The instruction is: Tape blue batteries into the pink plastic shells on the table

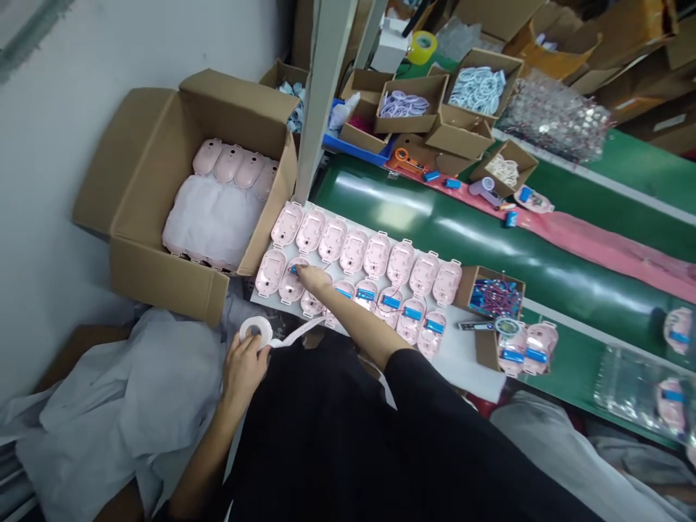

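Note:
My left hand [246, 365] is closed around a roll of white tape [257, 330] in front of the board. A loose strip of the tape [301, 332] runs right from the roll towards my right forearm. My right hand [312, 278] reaches over the front row, fingers bunched down at a pink plastic shell [291, 288]. A small bit of blue [294, 269] shows at the fingertips; its kind is unclear. Two rows of such shells lie on a white board [460, 355]. Several front shells to the right hold blue wrapped cells [390, 301]; my forearm partly covers that row.
An open carton [168, 279] with pink shells and white sheeting stands at left. A metal post [326, 87] rises behind the board. Right of it are a box of wired blue cells [496, 296] and a green conveyor belt [462, 225]. Small part boxes [405, 101] stand behind.

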`<state>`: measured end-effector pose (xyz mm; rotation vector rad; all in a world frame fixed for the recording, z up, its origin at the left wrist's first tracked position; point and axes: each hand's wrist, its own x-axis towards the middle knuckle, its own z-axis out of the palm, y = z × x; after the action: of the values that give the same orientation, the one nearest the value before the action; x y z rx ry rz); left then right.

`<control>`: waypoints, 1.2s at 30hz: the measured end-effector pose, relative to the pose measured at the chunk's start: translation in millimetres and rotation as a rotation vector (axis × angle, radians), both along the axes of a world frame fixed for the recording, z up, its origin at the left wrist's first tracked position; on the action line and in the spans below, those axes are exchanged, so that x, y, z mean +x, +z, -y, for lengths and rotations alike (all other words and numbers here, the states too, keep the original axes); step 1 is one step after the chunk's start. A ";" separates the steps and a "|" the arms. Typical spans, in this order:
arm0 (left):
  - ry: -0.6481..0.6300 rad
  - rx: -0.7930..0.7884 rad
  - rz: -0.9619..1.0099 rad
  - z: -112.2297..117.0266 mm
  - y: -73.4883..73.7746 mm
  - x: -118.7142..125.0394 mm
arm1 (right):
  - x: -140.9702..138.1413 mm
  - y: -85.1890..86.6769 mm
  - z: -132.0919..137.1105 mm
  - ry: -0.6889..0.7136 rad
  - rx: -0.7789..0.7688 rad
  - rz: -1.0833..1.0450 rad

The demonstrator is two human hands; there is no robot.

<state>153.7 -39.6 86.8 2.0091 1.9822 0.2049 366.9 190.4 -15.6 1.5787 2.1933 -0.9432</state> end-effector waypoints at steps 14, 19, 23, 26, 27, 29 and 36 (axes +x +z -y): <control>0.015 0.093 0.157 15.9 -18.8 -3.5 | -19.8 -30.1 3.6 -0.004 0.054 0.083; -0.021 0.402 0.214 -26.6 1.6 18.7 | -5.8 26.9 8.7 -0.109 0.122 -0.265; -0.158 0.543 0.285 -73.2 28.4 34.3 | 38.1 98.3 60.1 -0.275 -0.244 -0.914; -0.301 0.637 0.291 -110.7 41.2 52.4 | 74.9 139.2 110.7 -0.367 -0.498 -1.100; -0.345 0.662 0.288 -122.9 43.2 61.1 | 85.7 146.4 125.2 -0.426 -0.492 -1.110; -0.421 0.701 0.298 -144.3 45.3 83.0 | 108.6 149.0 146.9 -0.512 -0.393 -1.088; -0.528 0.793 0.405 -150.5 66.6 169.5 | 292.8 102.4 155.0 -0.646 -0.130 -0.473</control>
<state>323.2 110.9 153.4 2.5701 1.1382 1.3052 659.7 35.4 86.8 2.2275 1.8230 -1.7547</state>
